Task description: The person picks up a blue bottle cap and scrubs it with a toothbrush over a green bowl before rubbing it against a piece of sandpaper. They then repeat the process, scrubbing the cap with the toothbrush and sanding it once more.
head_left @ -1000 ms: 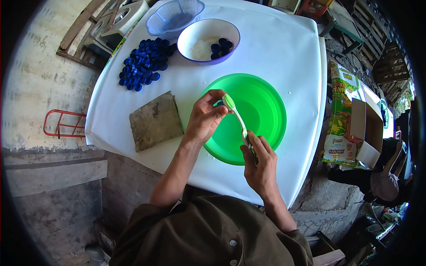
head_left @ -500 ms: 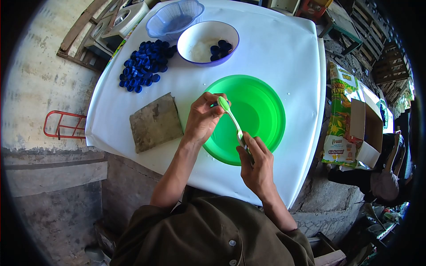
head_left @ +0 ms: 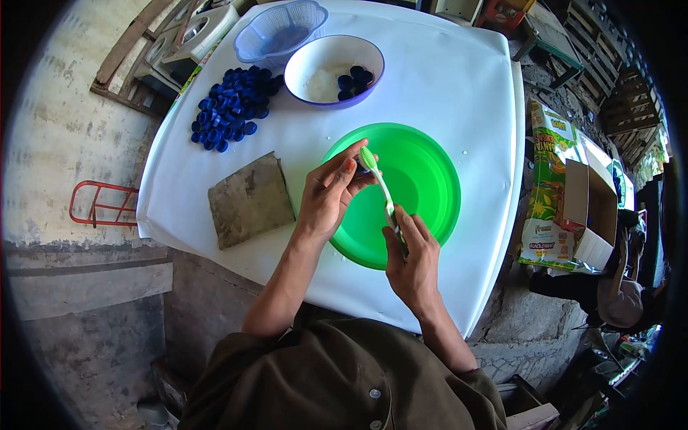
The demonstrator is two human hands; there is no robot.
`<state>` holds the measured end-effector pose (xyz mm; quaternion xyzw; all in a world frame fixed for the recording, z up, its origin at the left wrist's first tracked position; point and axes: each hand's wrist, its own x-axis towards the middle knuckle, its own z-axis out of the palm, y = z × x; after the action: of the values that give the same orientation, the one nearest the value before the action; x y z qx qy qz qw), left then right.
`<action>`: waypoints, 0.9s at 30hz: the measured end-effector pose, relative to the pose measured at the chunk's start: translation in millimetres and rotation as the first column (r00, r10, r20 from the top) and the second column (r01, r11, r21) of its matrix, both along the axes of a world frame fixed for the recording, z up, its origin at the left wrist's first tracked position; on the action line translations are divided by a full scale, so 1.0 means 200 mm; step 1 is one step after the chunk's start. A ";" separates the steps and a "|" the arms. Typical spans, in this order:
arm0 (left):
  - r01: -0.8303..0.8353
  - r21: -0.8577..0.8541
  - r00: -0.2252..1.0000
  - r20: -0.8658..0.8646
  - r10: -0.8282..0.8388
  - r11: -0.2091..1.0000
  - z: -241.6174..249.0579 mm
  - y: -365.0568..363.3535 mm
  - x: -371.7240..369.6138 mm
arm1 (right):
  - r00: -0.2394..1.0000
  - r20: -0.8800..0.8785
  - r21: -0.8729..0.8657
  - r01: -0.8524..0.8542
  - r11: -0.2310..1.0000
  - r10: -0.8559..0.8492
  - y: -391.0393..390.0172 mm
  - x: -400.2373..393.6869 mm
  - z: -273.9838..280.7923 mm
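Note:
My right hand (head_left: 414, 258) grips a green-and-white toothbrush (head_left: 385, 192) by its handle, its bristled head up by my left fingers. In my left hand (head_left: 330, 190) a blue bottle cap (head_left: 362, 169) is pinched, mostly hidden behind the fingers and the brush head. Both hands are over the near left part of a bright green basin (head_left: 437, 193). Many blue bottle caps (head_left: 233, 107) lie heaped on the table's far left. Several more sit in a white bowl with a purple outside (head_left: 335, 102), beside some whitish stuff.
A pale blue plastic basket (head_left: 251, 43) stands behind the bowl. On the white-covered table (head_left: 423, 79), a worn square board (head_left: 251, 202) lies left of the basin. An open cardboard box (head_left: 591, 208) and a person (head_left: 620, 301) are off to the right.
My left fingers have opened out somewhat and turned around the cap. The toothbrush head has shifted slightly right and is still beside the cap.

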<state>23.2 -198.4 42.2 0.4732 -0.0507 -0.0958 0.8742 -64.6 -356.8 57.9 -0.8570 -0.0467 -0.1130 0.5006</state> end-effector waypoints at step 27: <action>-0.100 -0.230 0.995 -0.004 0.102 0.968 -0.07 -0.06 -0.01 | 0.997 -0.061 0.107 -0.049 0.993 0.056 -0.04 -0.06 0.07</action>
<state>21.1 -209.8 29.0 0.3712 -0.0406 -0.0428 0.9267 -76.3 -364.5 72.5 -0.8309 -0.0471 -0.0747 0.5493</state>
